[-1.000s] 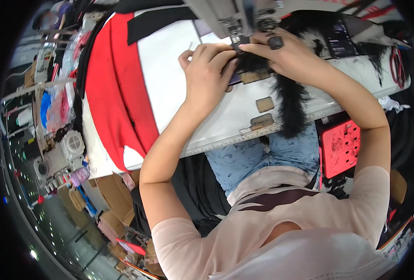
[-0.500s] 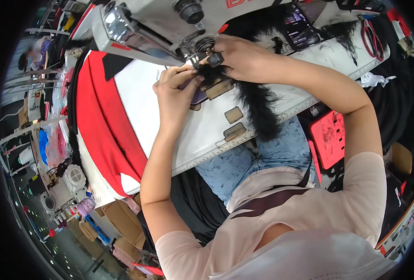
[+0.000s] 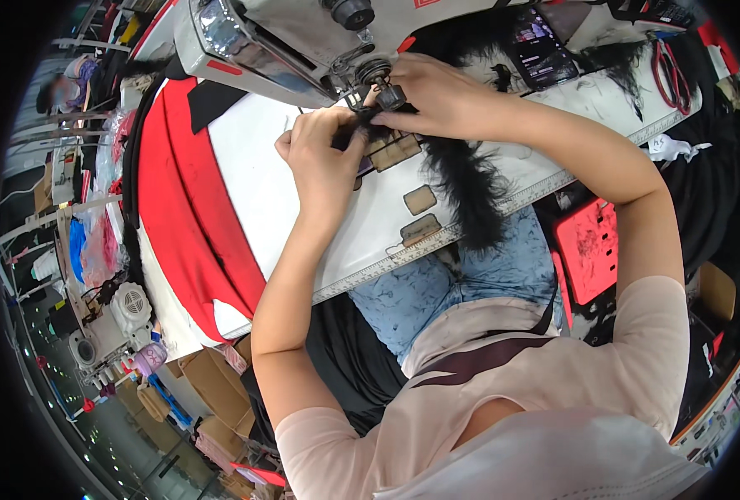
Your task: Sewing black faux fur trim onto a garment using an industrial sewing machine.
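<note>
Both hands work close to the needle area of a white sewing machine (image 3: 261, 62). A strip of fluffy black feather trim (image 3: 470, 196) runs from between them over the table's front edge, its end hanging above my lap. My left hand (image 3: 320, 150) is left of the presser foot, thumb and fingers pinched on the trim's dark end. On the other side, my right hand (image 3: 436, 96) is closed on the trim just right of the needle, its fingertips partly hidden behind the machine head. Below the hands lies the machine's plate, with brownish patches (image 3: 420, 198) on the white table.
Red fabric (image 3: 190, 192) drapes over the table's left side. At the back right lie a phone (image 3: 541, 50) with a lit screen, loose black fluff and red-handled scissors (image 3: 670, 75). A measuring tape (image 3: 520, 200) runs along the front edge. A red plastic piece (image 3: 588, 250) sits beside my lap.
My left hand has shifted slightly to the right, and its thumb and fingers have drawn in toward the presser foot. My right hand stays near the needle. The view has shifted slightly.
</note>
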`<move>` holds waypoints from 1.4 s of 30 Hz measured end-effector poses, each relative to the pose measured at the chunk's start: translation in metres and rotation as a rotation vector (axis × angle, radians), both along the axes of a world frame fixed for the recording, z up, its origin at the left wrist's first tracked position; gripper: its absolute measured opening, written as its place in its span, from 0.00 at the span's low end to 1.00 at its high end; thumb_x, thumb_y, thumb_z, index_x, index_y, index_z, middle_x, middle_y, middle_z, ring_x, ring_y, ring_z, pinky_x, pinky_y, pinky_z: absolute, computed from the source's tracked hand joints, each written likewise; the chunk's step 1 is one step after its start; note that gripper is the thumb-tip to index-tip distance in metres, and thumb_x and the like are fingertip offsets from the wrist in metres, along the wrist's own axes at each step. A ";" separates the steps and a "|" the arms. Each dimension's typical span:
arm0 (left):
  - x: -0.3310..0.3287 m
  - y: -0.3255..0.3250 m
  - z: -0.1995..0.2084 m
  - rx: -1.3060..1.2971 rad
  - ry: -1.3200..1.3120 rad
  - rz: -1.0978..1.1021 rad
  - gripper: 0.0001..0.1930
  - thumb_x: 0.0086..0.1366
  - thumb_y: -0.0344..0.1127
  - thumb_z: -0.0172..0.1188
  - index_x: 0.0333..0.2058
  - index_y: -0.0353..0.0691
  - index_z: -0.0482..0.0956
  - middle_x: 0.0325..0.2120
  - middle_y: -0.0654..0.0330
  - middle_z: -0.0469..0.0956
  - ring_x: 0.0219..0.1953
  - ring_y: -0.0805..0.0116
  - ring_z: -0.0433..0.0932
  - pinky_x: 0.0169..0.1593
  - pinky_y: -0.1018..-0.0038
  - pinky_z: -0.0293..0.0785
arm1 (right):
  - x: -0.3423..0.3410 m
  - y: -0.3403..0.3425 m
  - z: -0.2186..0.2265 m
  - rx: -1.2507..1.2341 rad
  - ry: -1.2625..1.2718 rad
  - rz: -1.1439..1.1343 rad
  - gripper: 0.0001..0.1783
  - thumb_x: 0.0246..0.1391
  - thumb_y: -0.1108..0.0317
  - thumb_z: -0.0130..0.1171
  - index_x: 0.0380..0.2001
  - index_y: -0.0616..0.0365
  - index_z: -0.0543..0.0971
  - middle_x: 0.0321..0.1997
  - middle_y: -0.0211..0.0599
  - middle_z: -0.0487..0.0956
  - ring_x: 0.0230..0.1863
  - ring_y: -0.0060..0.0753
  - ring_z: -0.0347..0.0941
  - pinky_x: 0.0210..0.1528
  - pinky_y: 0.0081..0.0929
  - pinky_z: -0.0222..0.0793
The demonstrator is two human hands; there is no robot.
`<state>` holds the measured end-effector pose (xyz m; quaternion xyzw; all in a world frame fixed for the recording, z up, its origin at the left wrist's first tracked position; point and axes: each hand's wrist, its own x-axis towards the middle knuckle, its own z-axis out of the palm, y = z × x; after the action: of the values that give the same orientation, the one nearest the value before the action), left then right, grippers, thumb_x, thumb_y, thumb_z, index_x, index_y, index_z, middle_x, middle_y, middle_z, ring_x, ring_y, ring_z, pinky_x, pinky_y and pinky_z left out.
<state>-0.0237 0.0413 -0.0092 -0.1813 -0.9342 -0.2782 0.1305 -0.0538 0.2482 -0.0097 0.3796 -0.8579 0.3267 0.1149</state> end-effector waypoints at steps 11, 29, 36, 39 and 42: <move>-0.004 -0.005 -0.005 0.032 0.078 -0.064 0.09 0.51 0.30 0.68 0.33 0.42 0.82 0.34 0.66 0.80 0.41 0.70 0.75 0.50 0.71 0.54 | 0.003 -0.005 -0.001 0.032 -0.001 -0.092 0.18 0.51 0.60 0.62 0.37 0.63 0.73 0.44 0.46 0.74 0.54 0.45 0.68 0.60 0.40 0.62; -0.014 -0.014 0.006 -0.268 0.382 -0.259 0.14 0.50 0.30 0.65 0.38 0.46 0.79 0.35 0.69 0.77 0.41 0.73 0.75 0.47 0.69 0.57 | 0.005 -0.009 -0.009 0.140 0.267 -0.104 0.16 0.42 0.67 0.61 0.38 0.59 0.78 0.45 0.35 0.77 0.51 0.37 0.72 0.57 0.36 0.67; -0.017 -0.011 0.002 -0.221 0.345 -0.275 0.15 0.49 0.32 0.66 0.38 0.46 0.78 0.36 0.69 0.76 0.41 0.69 0.75 0.48 0.65 0.57 | 0.006 -0.006 -0.008 0.140 0.218 -0.130 0.11 0.41 0.67 0.59 0.31 0.58 0.80 0.40 0.36 0.77 0.49 0.39 0.71 0.54 0.37 0.67; -0.018 -0.018 0.004 -0.195 0.301 -0.288 0.13 0.50 0.32 0.66 0.36 0.45 0.78 0.32 0.66 0.75 0.39 0.67 0.74 0.48 0.65 0.56 | 0.002 -0.006 -0.004 0.156 0.284 -0.075 0.10 0.44 0.68 0.62 0.33 0.59 0.79 0.40 0.36 0.77 0.48 0.39 0.71 0.57 0.35 0.64; -0.019 -0.020 0.001 -0.190 0.269 -0.245 0.12 0.51 0.32 0.66 0.36 0.44 0.77 0.32 0.64 0.75 0.38 0.66 0.74 0.47 0.65 0.56 | -0.002 -0.006 -0.006 0.062 0.228 -0.077 0.11 0.44 0.68 0.63 0.32 0.60 0.78 0.39 0.37 0.77 0.47 0.39 0.71 0.58 0.36 0.64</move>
<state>-0.0422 0.0210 -0.0080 -0.3406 -0.9013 -0.1761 0.2015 -0.0562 0.2424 -0.0154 0.3844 -0.8628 0.2502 0.2126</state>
